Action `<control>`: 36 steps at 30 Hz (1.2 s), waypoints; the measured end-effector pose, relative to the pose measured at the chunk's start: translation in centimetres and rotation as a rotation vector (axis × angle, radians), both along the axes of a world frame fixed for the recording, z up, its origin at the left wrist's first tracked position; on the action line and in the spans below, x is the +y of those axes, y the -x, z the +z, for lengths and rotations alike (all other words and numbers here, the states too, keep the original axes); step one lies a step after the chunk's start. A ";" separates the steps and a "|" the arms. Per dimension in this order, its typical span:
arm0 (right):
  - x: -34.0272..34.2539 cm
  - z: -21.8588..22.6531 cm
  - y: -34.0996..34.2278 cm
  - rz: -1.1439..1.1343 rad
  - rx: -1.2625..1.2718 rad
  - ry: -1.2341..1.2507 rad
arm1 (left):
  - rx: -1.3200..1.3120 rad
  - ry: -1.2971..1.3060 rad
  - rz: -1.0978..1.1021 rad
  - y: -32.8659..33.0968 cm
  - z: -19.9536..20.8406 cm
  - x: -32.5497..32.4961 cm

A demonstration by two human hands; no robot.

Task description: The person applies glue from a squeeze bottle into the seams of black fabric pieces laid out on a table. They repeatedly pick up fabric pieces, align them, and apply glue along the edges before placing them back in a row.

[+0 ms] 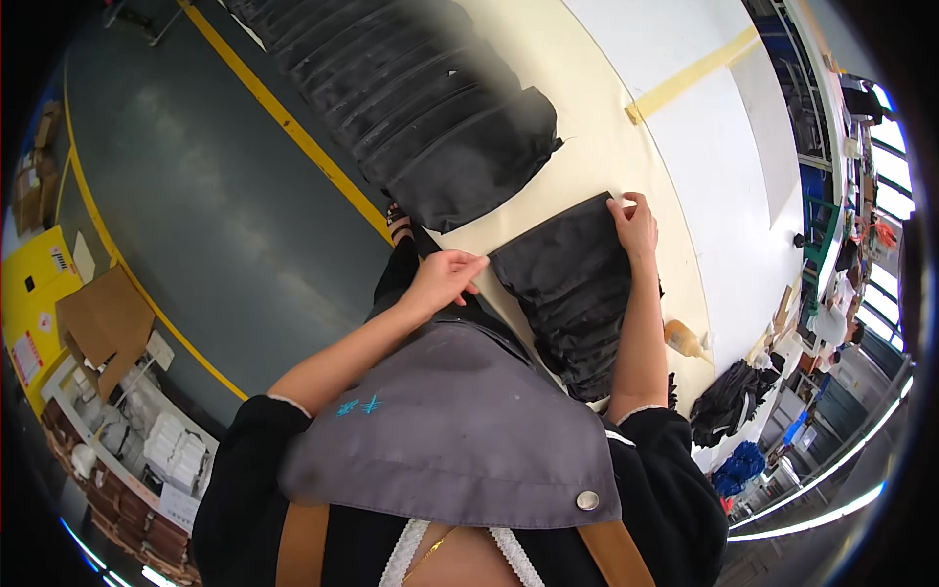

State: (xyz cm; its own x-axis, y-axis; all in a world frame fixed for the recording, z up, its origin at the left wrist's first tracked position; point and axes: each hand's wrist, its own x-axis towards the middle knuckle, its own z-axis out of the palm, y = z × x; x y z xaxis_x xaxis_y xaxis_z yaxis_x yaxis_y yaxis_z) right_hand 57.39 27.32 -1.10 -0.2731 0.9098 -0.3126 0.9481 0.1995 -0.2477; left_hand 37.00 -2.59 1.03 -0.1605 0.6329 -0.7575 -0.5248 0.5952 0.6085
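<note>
So both bare hands are working around one stack of ruffled black fabric (572, 279) that's lying on the cream-covered part of the desk (533, 34), right in front of the person. The right hand (638, 230) is reaching up to the stack's far right corner, and its grip is pinching the fabric there between thumb and fingertips. The left hand (445, 279) is hanging at the far left corner with its fingertips meeting right at the edge; I can't tell if that grip is actually holding cloth or just touching it.

Further along the desk, a longer row of black pieces (421, 117) is overlapping in layers, and its near end is sitting just beyond the stack. A yellowish bottle (685, 339) is lying near the right forearm, and a dark bundle (729, 401) is sitting past that. The person is wearing a grey apron (460, 421) with tan straps. Over on the left, a yellow line (284, 119) is running across the grey floor (225, 215), and an open cardboard box (106, 318) is standing off to the side.
</note>
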 end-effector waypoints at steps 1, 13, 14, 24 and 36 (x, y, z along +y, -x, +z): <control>-0.2 -0.4 -0.6 -0.016 0.079 0.032 | -0.010 0.020 -0.025 -0.9 -0.4 0.8; -2.3 1.8 6.4 -0.017 0.905 0.024 | 0.235 -0.181 0.382 -1.3 1.7 -0.8; -2.5 1.6 8.2 0.038 0.898 -0.031 | 0.261 -0.168 0.461 -0.6 1.8 -0.8; -3.7 -2.2 18.6 0.061 0.496 -0.173 | 0.653 0.027 0.646 4.7 -1.2 0.7; 1.2 2.4 3.8 0.142 0.159 -0.174 | 0.454 -0.119 0.565 2.4 -0.4 -2.5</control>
State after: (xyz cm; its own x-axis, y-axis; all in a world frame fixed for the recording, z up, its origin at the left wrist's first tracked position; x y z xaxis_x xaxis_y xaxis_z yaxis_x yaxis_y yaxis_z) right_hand 53.64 28.53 1.30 -0.4346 0.8953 -0.0976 0.8597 0.3802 -0.3411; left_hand 34.64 -5.11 0.67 -0.7679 0.4346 -0.4706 -0.4133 0.2251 0.8823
